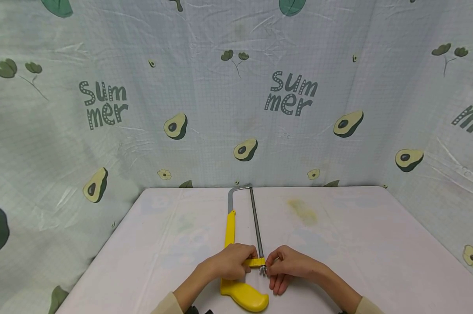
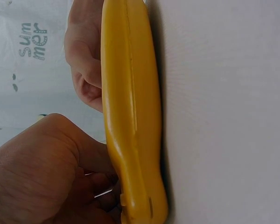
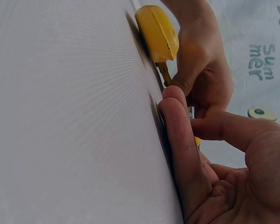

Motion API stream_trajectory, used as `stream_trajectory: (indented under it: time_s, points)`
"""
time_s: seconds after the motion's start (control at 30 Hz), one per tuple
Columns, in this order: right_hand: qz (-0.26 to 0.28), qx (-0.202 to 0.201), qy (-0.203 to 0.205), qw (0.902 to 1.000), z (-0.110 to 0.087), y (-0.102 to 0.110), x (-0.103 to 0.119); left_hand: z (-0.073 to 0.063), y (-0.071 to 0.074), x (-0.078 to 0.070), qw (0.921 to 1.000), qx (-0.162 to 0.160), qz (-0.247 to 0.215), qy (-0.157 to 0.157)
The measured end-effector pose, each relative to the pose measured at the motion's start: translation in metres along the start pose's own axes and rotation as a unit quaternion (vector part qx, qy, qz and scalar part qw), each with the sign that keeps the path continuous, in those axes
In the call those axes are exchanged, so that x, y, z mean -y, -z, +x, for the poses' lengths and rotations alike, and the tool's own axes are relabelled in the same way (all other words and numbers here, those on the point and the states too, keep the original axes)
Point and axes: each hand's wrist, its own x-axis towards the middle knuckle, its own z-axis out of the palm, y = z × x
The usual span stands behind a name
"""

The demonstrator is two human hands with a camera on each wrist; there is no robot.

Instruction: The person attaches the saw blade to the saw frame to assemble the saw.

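Observation:
A hacksaw with a yellow handle (image 1: 245, 296) lies on the table, its grey front bow pointing away. My left hand (image 1: 234, 262) grips the yellow frame just ahead of the handle, with fingers curled by the short yellow arm (image 1: 255, 262) at the blade's near end. The blade (image 1: 256, 222) runs from there to the far tip of the bow. At the near end sits a metal wing nut (image 1: 263, 271), which my right hand (image 1: 291, 265) pinches at its right side with thumb and fingertips. In the right wrist view, the fingers (image 3: 179, 128) partly hide the nut.
A pale cloth covers the table (image 1: 358, 235), with a yellowish stain (image 1: 303, 211) right of the blade. A curtain (image 1: 209, 96) printed with avocados and lettering hangs behind and along both sides.

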Motion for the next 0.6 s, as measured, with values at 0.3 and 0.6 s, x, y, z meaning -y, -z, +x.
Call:
stream_trajectory:
  time_s: [0.3,0.6]
  points:
    - [0.001,0.003,0.002,1.0,0.0002,0.0003,-0.0001,0.0004,-0.0005,0.0008,1.0,-0.001,0.002,0.0]
    - [0.001,0.0,0.003,1.0,-0.0001,-0.0003,0.0005,0.0001,0.0,-0.0002,1.0,-0.001,0.003,0.002]
